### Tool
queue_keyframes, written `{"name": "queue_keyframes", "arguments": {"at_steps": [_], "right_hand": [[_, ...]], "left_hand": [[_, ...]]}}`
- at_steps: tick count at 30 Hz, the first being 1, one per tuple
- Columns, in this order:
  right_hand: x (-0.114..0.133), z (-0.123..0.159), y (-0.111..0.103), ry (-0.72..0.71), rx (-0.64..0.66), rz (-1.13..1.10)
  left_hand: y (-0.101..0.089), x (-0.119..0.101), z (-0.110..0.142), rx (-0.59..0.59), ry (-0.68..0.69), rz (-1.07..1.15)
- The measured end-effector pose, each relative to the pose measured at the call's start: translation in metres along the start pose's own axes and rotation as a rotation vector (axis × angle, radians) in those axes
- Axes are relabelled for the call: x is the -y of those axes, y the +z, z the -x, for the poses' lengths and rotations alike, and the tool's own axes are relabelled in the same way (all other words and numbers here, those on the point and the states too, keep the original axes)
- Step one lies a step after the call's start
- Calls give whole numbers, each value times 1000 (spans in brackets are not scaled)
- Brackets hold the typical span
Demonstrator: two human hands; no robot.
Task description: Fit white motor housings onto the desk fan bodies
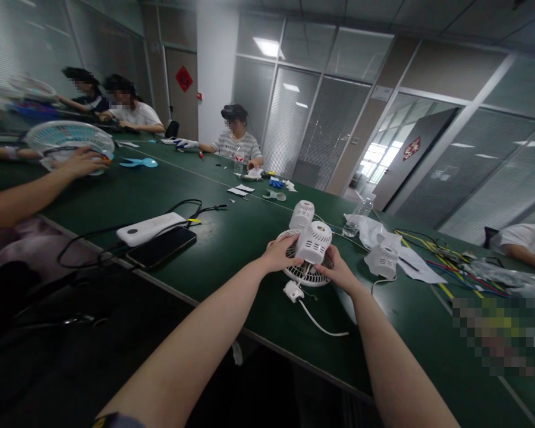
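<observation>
A white slotted fan motor housing [314, 241] is held between both of my hands. My left hand [280, 254] grips its left side, thumb near the lower edge. My right hand [339, 271] holds the right side with bent fingers. Under it lies a round white fan grille [310, 276], partly covered by the housing and my fingers. Wires hang from the housing's underside, and a small white box [293, 291] sits just in front with a white cable [317, 326] trailing from it. Right behind stands a second white housing [302, 214].
Right of my hands are a third housing [384, 261], plastic bags [369, 229] and a clear bottle [360, 215]. A white power bank [151, 228] and a black phone [163, 247] lie left. A co-worker's hand [85, 161] touches a fan grille [71, 135]; more people sit around the table.
</observation>
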State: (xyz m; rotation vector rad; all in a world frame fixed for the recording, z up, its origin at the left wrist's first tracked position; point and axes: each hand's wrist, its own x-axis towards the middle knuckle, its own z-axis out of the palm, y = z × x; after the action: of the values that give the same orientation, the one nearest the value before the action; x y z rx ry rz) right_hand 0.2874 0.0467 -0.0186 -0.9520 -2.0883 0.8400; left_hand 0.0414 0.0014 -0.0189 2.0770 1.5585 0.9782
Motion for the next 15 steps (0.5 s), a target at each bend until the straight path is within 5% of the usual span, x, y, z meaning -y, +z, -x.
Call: {"name": "queue_keyframes", "arguments": {"at_steps": [15], "right_hand": [[15,1,3,63,-48,58]], "left_hand": [[-5,-1,7,34,16,9]]}}
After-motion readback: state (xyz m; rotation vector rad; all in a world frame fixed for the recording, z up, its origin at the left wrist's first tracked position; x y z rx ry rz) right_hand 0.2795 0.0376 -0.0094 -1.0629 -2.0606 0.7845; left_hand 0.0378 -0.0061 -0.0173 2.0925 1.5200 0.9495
